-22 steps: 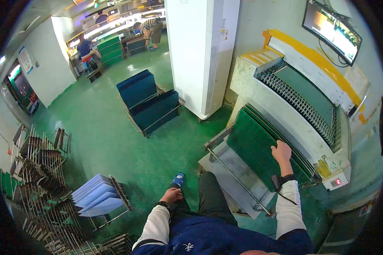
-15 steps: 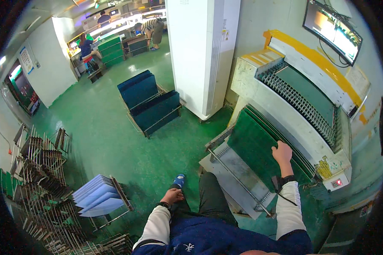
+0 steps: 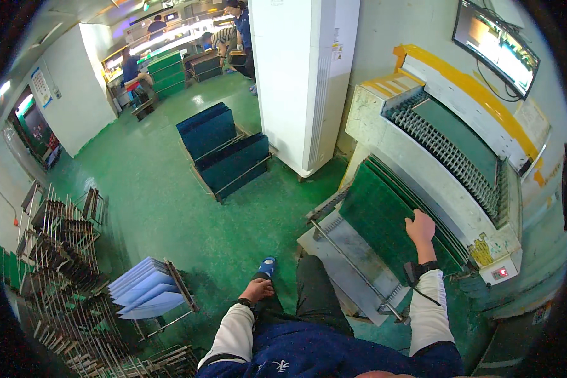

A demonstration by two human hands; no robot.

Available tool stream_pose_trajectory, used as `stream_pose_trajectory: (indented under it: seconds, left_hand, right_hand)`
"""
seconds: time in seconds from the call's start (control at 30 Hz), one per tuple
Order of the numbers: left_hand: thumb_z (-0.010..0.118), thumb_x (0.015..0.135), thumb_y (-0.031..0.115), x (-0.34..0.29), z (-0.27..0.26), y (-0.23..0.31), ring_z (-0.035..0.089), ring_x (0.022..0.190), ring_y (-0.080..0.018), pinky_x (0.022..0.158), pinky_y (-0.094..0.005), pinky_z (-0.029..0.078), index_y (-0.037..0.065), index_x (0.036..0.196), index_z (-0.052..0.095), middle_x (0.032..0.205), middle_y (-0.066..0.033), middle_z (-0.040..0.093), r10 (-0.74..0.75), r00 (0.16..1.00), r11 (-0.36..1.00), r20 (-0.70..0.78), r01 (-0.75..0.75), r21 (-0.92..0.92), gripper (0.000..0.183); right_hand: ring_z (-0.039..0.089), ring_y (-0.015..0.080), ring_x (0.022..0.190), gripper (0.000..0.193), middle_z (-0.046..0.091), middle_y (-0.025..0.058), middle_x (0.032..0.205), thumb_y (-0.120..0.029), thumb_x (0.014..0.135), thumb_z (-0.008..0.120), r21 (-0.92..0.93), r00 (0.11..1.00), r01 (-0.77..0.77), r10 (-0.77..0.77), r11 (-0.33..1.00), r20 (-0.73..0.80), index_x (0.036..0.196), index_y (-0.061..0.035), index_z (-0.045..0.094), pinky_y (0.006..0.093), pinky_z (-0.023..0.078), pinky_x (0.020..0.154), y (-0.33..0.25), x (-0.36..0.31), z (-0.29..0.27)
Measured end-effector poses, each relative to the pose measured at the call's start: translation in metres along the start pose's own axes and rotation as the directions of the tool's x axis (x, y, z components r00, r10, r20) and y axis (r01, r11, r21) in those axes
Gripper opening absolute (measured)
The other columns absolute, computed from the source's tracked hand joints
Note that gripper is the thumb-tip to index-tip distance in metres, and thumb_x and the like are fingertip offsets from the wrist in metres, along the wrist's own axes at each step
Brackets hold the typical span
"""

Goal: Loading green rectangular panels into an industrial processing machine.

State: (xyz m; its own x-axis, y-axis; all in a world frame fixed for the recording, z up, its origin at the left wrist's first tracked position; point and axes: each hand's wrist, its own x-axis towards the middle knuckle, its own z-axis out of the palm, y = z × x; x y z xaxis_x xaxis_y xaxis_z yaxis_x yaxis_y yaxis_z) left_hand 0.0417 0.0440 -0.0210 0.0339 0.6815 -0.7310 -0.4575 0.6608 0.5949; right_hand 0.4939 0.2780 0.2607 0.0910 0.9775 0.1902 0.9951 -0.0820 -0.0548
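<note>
My right hand (image 3: 421, 227) is closed on the upper edge of a dark green flat panel (image 3: 375, 214), one of several leaning side by side in a metal rack (image 3: 343, 264). Its thumb side faces the front panel, and the fingertips are partly hidden behind the edge. My left hand (image 3: 257, 291) hangs by my left thigh with its fingers curled in, and nothing shows in it.
A conveyor machine (image 3: 435, 164) with rollers stands right, beside a tall white cabinet (image 3: 290, 82). A rack of dark blue panels (image 3: 233, 164) sits mid-floor. Pale sheets (image 3: 148, 290) and stacked metal racks (image 3: 63, 252) fill the left. Several people work at far benches.
My hands keep their places, with the right still on the panel edge. The view has shifted slightly. A person in dark clothes has appeared beside the white cabinet in the background.
</note>
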Motion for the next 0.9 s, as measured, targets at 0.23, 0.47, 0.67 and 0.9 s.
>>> stream_pose_trajectory:
  seconds: [0.23,0.47,0.67,0.9]
  left_hand:
    - [0.057,0.089,0.018,0.003,-0.006,-0.004,0.062,0.074,-0.0274,0.064,-0.0378,0.053,-0.002,0.101,0.052,0.086,-0.0131,0.059,0.019,0.999,1.0,0.026,-0.019,-0.021,0.023]
    - [0.057,0.089,0.019,-0.007,0.003,0.003,0.062,0.068,-0.023,0.061,-0.0342,0.054,-0.001,0.098,0.054,0.08,-0.01,0.059,0.003,1.0,0.999,-0.003,-0.003,-0.034,0.022]
    - [0.057,0.089,0.019,-0.007,0.002,0.003,0.061,0.066,-0.0204,0.06,-0.0313,0.054,0.0,0.096,0.054,0.078,-0.0084,0.058,0.005,1.0,1.0,-0.016,-0.005,0.022,0.021]
    - [0.057,0.088,0.02,-0.002,0.0,-0.004,0.061,0.065,-0.0206,0.06,-0.0318,0.053,0.001,0.096,0.055,0.079,-0.0088,0.059,0.037,0.999,0.997,0.009,-0.036,-0.065,0.021]
  right_hand:
    - [0.06,0.0371,0.08,0.031,0.062,0.0185,0.079,-0.029,0.073,0.068,-0.003,1.0,-0.007,0.007,1.0,0.011,0.086,-0.0036,0.058,0.0466,0.047,0.067,-0.006,0.0,-0.005]
    - [0.06,0.0363,0.082,0.031,0.062,0.0184,0.082,-0.029,0.073,0.068,-0.028,1.0,0.019,-0.019,0.999,0.004,0.087,-0.0035,0.058,0.0455,0.048,0.069,-0.002,0.001,-0.002]
    - [0.061,0.0353,0.086,0.037,0.064,0.0183,0.089,-0.03,0.074,0.068,-0.014,1.0,0.022,-0.022,1.0,-0.017,0.099,-0.0033,0.06,0.0444,0.048,0.072,-0.001,0.001,0.002]
    - [0.062,0.0347,0.082,0.031,0.064,0.0163,0.082,-0.03,0.074,0.068,-0.023,0.992,0.033,-0.035,0.999,-0.119,0.09,-0.0053,0.059,0.0454,0.049,0.07,0.003,0.002,0.009]
